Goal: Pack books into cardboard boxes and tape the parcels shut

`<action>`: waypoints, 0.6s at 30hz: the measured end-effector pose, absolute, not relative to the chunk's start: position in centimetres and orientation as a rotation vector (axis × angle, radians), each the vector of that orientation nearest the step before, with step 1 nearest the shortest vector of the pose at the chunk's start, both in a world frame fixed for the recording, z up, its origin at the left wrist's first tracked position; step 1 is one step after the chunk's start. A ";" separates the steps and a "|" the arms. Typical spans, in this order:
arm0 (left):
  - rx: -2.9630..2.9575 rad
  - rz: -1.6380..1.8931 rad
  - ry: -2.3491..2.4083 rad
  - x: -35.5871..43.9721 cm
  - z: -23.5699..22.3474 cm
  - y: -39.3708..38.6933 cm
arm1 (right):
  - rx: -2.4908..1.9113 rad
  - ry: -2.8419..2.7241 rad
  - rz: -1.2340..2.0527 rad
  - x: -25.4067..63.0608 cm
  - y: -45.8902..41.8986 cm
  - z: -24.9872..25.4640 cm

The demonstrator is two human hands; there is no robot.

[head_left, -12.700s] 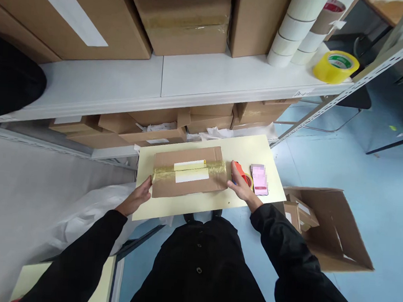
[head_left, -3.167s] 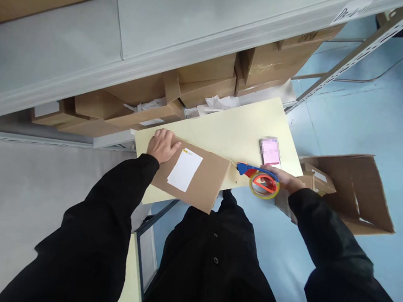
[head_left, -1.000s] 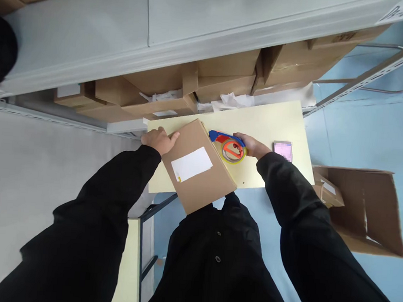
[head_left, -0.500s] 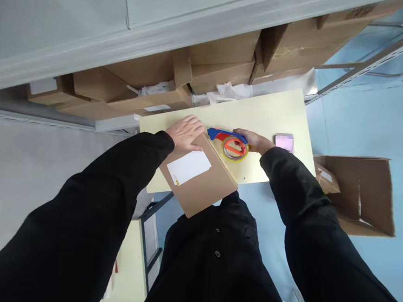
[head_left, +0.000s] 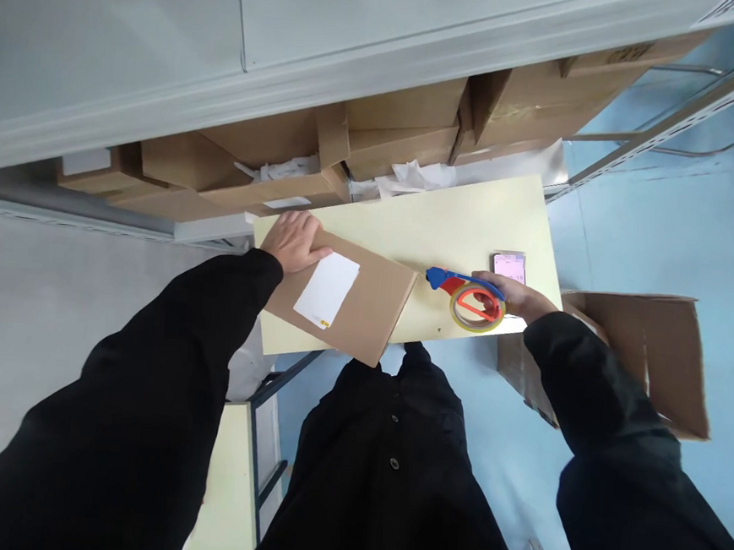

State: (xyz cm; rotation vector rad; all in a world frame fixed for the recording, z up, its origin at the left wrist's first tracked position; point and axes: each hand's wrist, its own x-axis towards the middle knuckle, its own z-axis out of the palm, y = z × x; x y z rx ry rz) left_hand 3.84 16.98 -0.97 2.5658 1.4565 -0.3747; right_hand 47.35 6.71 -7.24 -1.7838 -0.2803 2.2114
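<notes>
You've turned the box (head_left: 365, 299) on the tabletop (head_left: 401, 237), left hand (head_left: 293, 240) holding its far-left corner, so the tape dispenser (head_left: 453, 285) gripped in your right hand (head_left: 509, 291) now sits clear of its end.

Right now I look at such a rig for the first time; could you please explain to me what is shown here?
No machine is here, only a person in black, working bare-handed. The view comes from a camera worn on the head, looking forward and down. The left hand rests on a cardboard box with a white label, on a pale yellow tabletop. The right hand holds a blue and red tape dispenser. A phone lies just beyond that hand.
</notes>
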 end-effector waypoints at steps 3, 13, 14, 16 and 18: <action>2.509 -0.410 1.600 1.9 -1.0 15.9 | -1.782 -0.250 2.204 48.5 5.2 -7.1; 2.323 -0.532 2.012 0.9 -0.9 10.5 | -1.742 -0.481 2.245 42.2 4.6 -8.3; 2.292 -0.569 2.038 0.9 -0.7 9.8 | -1.739 -0.478 2.234 41.6 4.9 -8.4; 2.231 -0.631 2.065 0.8 -0.3 8.5 | -1.720 -0.464 2.220 40.9 5.5 -8.7; 2.234 -0.626 2.030 0.9 0.1 8.1 | -1.710 -0.469 2.222 40.8 6.1 -8.9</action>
